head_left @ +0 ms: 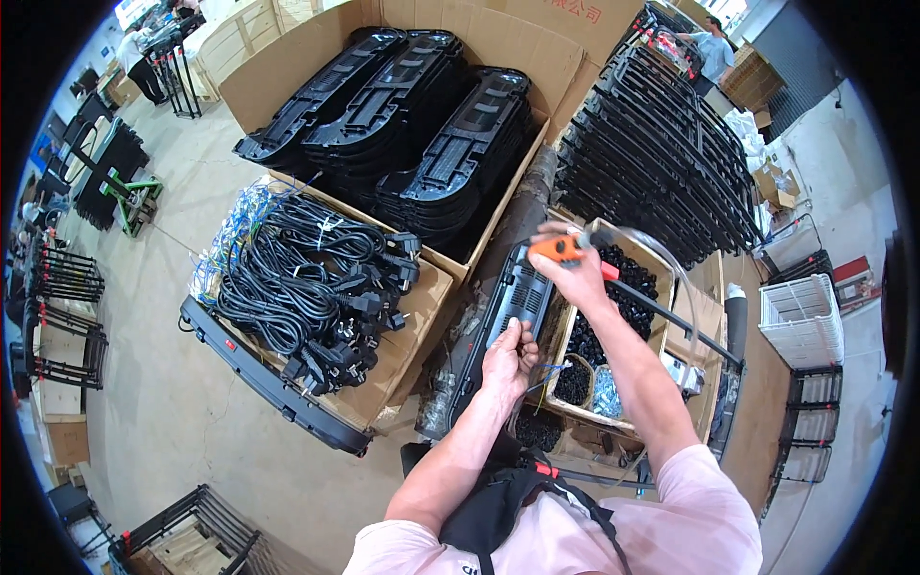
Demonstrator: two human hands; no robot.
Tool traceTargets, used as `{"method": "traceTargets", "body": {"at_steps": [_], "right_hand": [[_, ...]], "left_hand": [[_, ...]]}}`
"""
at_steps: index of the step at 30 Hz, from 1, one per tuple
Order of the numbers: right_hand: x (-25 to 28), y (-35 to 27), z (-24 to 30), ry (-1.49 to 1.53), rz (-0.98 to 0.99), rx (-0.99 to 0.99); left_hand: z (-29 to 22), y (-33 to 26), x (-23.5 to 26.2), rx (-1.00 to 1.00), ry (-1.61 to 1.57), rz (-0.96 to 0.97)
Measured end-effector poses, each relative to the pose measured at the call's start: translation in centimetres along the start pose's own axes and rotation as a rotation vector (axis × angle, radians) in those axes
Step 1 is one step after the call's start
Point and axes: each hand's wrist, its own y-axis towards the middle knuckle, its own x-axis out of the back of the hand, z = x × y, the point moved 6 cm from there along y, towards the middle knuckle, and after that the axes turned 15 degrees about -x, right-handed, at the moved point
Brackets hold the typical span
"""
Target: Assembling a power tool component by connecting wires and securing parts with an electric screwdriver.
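Observation:
A long black plastic housing [522, 299] with vent slots lies lengthwise in front of me. My right hand [572, 271] is wrapped around an orange power tool [556, 249] over the housing's far end; a hose runs from the tool, and its tip is blurred. Over the middle of the housing, my left hand [510, 359] is closed with its fingertips pinched together. Whatever those fingers hold is too small to make out. Just right of the left hand, a thin blue wire [554, 366] sticks out past the housing's edge.
Left of the housing, coiled black power cables [297, 264] with plugs fill a cardboard box. Stacked black housings [383, 101] stand in a large carton beyond. To the right are a box of small black parts [628, 278], a bag of screws [607, 393] and stacked black frames [652, 149].

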Motion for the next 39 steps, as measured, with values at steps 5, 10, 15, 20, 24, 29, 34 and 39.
{"method": "traceTargets", "body": {"at_steps": [5,10,15,20,24,29,34,39], "right_hand": [[2.0,-6.5,1.4,0.222,0.018,-0.091],[2.3,-9.1,0.0,0.245,0.036,-0.128],[2.2,-9.4,-0.7,0.269,0.035,-0.136],[2.5,-9.6,-0.7,0.282,0.05,-0.13],[2.3,-9.3,-0.4,0.262,0.053,-0.126],[1.1,-7.9,-0.8,0.222,0.025,-0.092],[0.6,-5.5,-2.0,0.217,-0.025,-0.063],[-0.9,-4.4,-2.1,0.191,0.008,-0.037]], "left_hand": [[-0.4,1.7,0.3,-0.01,-0.188,-0.048],[-0.3,2.6,-1.1,-0.023,-0.3,0.013],[0.0,3.0,-0.7,-0.016,-0.293,-0.004],[-0.2,2.7,-1.4,-0.007,-0.252,0.074],[-0.5,2.2,-1.5,-0.001,-0.264,0.11],[0.1,1.1,-1.2,-0.028,-0.043,0.034],[1.8,-2.3,-1.4,0.072,0.104,0.186],[3.6,-3.6,0.9,0.062,0.196,0.319]]}}
